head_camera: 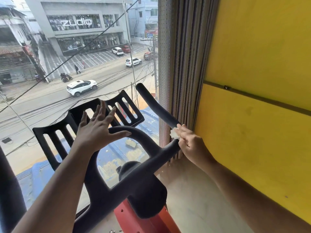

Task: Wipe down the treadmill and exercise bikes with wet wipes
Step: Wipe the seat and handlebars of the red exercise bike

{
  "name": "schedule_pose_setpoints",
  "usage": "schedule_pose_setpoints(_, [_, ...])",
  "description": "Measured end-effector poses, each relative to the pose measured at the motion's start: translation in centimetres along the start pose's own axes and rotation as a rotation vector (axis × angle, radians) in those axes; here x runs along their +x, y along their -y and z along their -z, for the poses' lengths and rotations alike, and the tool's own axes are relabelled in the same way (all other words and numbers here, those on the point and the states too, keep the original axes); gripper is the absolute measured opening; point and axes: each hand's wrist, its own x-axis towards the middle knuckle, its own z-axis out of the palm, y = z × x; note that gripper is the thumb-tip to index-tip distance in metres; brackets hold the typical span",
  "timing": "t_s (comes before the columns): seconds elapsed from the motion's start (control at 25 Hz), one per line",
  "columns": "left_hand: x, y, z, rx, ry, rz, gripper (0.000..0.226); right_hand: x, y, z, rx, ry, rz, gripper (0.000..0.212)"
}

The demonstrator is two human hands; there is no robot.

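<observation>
From the head view, the exercise bike (pixel 124 216) stood close against a tall window, its black handlebar (pixel 146 138) filling the middle of the frame and a slotted device rack (pixel 77 110) mounted just beyond it. The right hand (pixel 190 142) was at the bend where the right horn (pixel 156 106) rose from the crossbar. Its grip was pinched on a bunched white wet wipe (pixel 174 134), pressing it against the foam, probably because a wadded wipe puts more pressure on a rounded bar than a flat sheet would. The left hand (pixel 99 125) lay on the top of the handlebar loop with its grip spread, fingers straight and fanned toward the rack, thumb stretched along the bar. It held nothing, and seemed placed there to steady the bars against the rubbing on the other side. The right forearm ran beside the yellow wall (pixel 252 132) and the gathered blind (pixel 181 64), which left little room, so the wrist came in from behind and outside the horn. The horn's upper length looked like the next stretch to be wiped. No treadmill was in view.
</observation>
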Motion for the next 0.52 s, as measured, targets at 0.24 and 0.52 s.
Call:
schedule_pose_setpoints(0.24, [0.0, 0.1, 0.0, -0.007, -0.008, 0.000, 0.122, 3.5, -1.6, 1.4, -0.124, 0.017, -0.076, 0.033])
schedule_pose_setpoints(0.52, [0.1, 0.0, -0.3, -0.006, -0.010, 0.013, 0.123, 7.0, -1.6, 0.9, -0.078, -0.086, -0.061, 0.027])
